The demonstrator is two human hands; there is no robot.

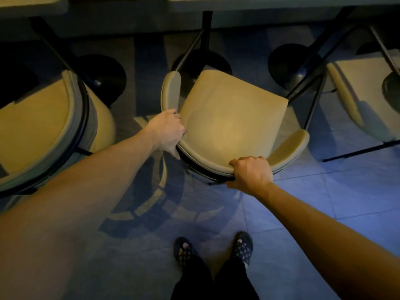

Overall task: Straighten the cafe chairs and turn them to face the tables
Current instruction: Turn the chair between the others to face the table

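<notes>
Hands grip the curved backrest of the middle chair [229,118], a beige padded seat on a dark metal frame standing on the tiled floor [324,202] just short of the tables. Left hand [167,132] is closed over the left part of the backrest rim, fingers wrapped inward over the top edge and thumb pointing down along the outer face. Right hand [252,173] is closed over the rear of the same rim, fingers curled over the top toward the seat and thumb tucked under the lower edge. Seat of this chair sits rotated, its front edge angled toward the upper right instead of square to the table edge [259,3] along the top of the view. A second beige chair [49,126] stands close on the left, and a third chair [363,87] stands on the right, apart from the held one. Round black table bases [104,81] rest on the floor beneath the tabletops. Both feet in dark patterned slippers [184,250] stand behind the held chair, near the lower edge of the view
</notes>
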